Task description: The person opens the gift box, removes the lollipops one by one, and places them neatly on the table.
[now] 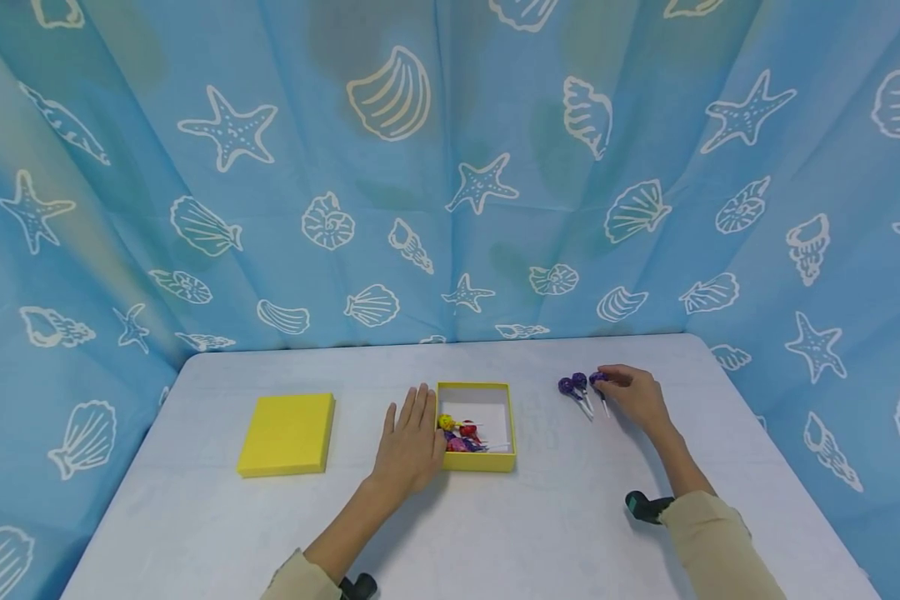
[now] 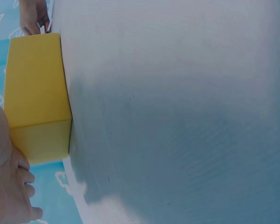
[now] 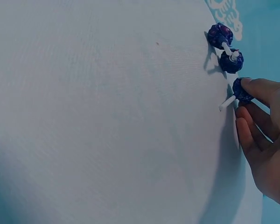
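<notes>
Head view: we note the right hand [image 1: 637,398] pinching the head of one purple lollipop [image 3: 242,92] on the table [image 1: 540,517], stick towards us; two more lie just left. The left hand [image 1: 411,446], fingers flat, rests against the yellow box [image 1: 477,462].

Even, soft light fills the head view, which bends at its edges. Both wrist views look bluish and slightly soft; a broad dim shadow crosses the tablecloth [image 2: 177,116], darkest at lower right and lower left.
</notes>
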A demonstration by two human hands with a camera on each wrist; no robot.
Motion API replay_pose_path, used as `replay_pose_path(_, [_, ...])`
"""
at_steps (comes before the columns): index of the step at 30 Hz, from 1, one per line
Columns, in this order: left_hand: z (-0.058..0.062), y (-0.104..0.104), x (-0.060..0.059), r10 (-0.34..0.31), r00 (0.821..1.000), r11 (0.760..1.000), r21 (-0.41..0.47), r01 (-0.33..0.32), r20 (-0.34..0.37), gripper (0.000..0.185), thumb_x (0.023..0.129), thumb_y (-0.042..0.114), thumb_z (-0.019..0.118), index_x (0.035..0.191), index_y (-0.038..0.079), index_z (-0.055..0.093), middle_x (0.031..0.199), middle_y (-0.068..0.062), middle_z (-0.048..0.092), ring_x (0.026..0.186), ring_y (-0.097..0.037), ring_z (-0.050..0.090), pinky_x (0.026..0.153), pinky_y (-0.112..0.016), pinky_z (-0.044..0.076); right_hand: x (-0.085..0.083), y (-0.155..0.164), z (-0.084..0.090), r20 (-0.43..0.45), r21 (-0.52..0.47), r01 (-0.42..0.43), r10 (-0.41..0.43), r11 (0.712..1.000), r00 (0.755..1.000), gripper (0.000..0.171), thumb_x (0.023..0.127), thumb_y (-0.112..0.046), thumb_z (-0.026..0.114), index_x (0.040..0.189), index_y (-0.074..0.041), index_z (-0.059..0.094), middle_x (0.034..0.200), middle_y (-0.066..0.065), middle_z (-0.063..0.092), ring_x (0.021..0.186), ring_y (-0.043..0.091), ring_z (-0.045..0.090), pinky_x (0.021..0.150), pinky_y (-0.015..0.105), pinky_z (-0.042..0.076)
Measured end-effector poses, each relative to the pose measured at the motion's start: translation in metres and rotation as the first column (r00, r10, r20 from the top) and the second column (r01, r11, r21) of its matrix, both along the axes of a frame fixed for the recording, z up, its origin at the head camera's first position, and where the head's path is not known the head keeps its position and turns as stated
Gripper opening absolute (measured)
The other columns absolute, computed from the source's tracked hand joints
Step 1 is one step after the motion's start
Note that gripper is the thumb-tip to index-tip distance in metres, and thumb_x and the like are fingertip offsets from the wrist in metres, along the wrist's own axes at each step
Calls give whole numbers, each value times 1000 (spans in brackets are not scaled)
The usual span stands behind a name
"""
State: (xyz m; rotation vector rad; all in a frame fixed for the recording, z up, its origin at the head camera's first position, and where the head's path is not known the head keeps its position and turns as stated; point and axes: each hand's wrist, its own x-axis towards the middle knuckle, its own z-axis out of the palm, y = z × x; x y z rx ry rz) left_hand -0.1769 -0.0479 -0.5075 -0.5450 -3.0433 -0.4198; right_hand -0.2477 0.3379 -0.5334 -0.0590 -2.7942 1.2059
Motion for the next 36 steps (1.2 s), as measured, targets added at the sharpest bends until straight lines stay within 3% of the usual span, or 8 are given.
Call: replay_pose_path(36, [1, 0, 1, 3, 1000, 1000, -9, -3, 1, 63, 105, 30, 38, 156, -3, 23, 163, -17, 19, 150, -33, 13, 118, -55, 10, -3, -1, -3, 4, -26, 6, -5, 1000, 1000, 41, 99, -13, 61, 136, 4, 56, 128, 30, 58, 117, 46, 56, 98, 55, 45])
